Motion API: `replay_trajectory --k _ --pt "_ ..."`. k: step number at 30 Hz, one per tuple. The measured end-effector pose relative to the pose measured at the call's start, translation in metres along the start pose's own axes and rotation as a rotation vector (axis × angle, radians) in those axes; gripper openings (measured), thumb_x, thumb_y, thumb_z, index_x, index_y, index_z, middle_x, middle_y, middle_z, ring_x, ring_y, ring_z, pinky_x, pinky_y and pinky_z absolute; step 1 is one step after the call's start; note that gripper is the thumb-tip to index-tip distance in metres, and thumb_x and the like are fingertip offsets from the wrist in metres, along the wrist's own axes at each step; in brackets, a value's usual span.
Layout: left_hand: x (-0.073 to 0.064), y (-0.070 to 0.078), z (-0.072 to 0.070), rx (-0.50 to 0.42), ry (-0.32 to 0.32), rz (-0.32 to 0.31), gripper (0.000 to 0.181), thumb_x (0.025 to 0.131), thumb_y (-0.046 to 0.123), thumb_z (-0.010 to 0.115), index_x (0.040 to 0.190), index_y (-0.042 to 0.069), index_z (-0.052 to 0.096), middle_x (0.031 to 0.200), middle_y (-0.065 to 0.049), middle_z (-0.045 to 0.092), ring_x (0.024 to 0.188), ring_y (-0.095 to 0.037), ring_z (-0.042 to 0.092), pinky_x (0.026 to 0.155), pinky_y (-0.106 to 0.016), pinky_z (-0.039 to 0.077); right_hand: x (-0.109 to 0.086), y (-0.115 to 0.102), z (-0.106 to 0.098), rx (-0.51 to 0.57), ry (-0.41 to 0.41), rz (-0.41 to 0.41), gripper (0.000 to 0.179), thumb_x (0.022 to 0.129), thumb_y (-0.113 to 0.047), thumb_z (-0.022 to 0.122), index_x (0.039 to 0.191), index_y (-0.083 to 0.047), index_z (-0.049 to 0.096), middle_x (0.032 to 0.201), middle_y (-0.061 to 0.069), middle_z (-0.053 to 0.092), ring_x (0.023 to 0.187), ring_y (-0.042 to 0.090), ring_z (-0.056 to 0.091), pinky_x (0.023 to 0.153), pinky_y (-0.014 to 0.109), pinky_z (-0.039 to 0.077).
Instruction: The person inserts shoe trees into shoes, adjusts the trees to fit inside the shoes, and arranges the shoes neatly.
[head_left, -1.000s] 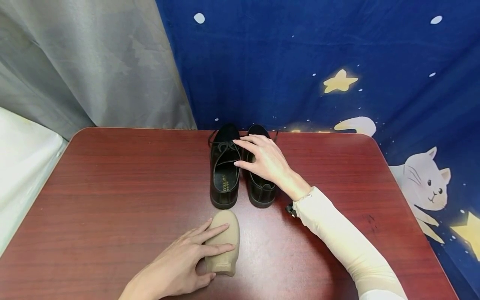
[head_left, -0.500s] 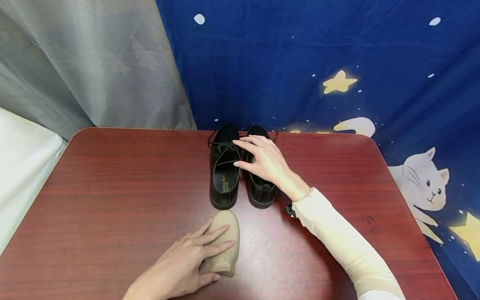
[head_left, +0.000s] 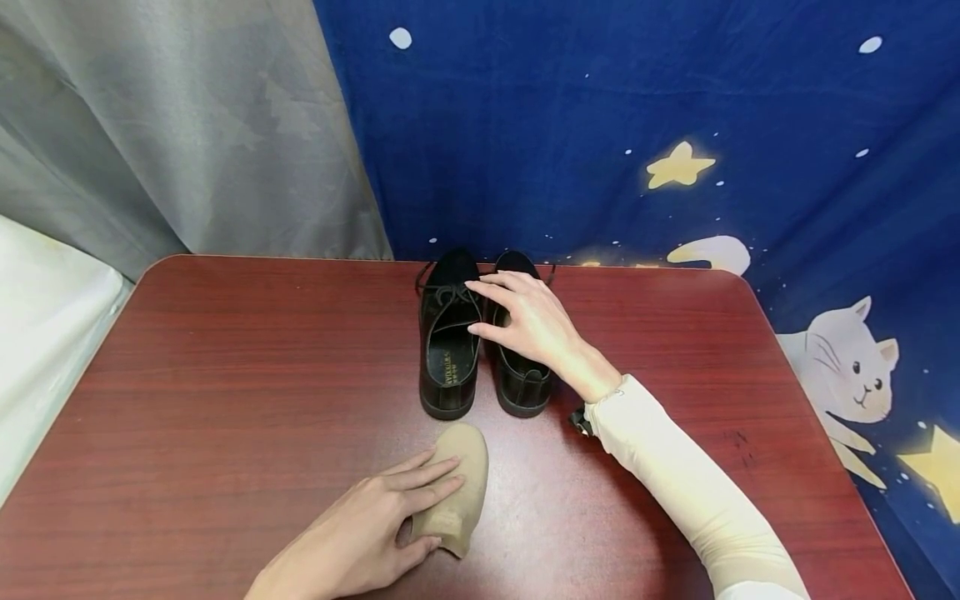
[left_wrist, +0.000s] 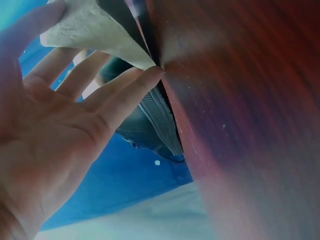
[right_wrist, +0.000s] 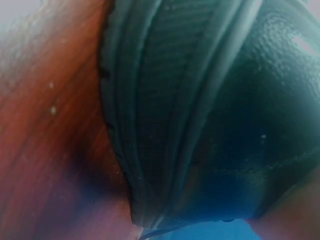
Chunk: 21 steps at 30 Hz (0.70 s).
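Two hands: the left hand (head_left: 369,518) grasps a beige shoe insert (head_left: 469,467) between fingers and thumb; the right hand (head_left: 528,321), fingers extended and ungripping, spans one black lace-up shoe (head_left: 523,393), its mate (head_left: 448,398) by the fingertips. Even finger pressure should steady the insert.

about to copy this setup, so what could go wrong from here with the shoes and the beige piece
The shoes reach the far edge of the table, so a forward push might tip one off. The beige piece might slip from the left grip: its fingers only lie across the top.
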<state>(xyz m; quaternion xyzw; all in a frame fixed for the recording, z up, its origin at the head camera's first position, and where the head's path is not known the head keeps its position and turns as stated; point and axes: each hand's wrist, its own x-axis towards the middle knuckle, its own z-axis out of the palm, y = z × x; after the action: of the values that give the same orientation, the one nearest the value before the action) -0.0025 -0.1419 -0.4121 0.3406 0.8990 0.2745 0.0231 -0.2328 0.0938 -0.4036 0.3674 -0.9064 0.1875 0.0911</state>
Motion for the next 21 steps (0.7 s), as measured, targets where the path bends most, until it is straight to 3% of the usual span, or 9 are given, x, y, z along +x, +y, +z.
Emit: replay_trajectory --k 11,21 --pt "-0.0008 0.0004 -0.0035 0.020 0.011 0.023 0.064 0.082 0.029 0.078 0.141 0.018 0.058 0.149 0.005 0.049 0.139 -0.019 0.043 0.101 -0.040 0.047 0.0000 -0.0004 0.0004 0.005 0.018 -0.007 0.063 0.086 -0.052 0.072 0.142 -0.026 0.057 0.140 0.002 0.057 0.131 0.025 0.047 0.107 0.047 0.036" --pt "0.0004 0.0015 -0.0030 0.000 0.033 0.047 0.063 0.082 0.025 0.078 0.141 0.016 0.057 0.149 0.004 0.049 0.138 -0.023 0.044 0.100 -0.042 0.048 -0.0006 0.0004 0.0002 0.008 0.004 0.005 0.064 0.087 -0.053 0.071 0.143 -0.026 0.056 0.141 0.002 0.056 0.132 0.025 0.047 0.107 0.048 0.036"
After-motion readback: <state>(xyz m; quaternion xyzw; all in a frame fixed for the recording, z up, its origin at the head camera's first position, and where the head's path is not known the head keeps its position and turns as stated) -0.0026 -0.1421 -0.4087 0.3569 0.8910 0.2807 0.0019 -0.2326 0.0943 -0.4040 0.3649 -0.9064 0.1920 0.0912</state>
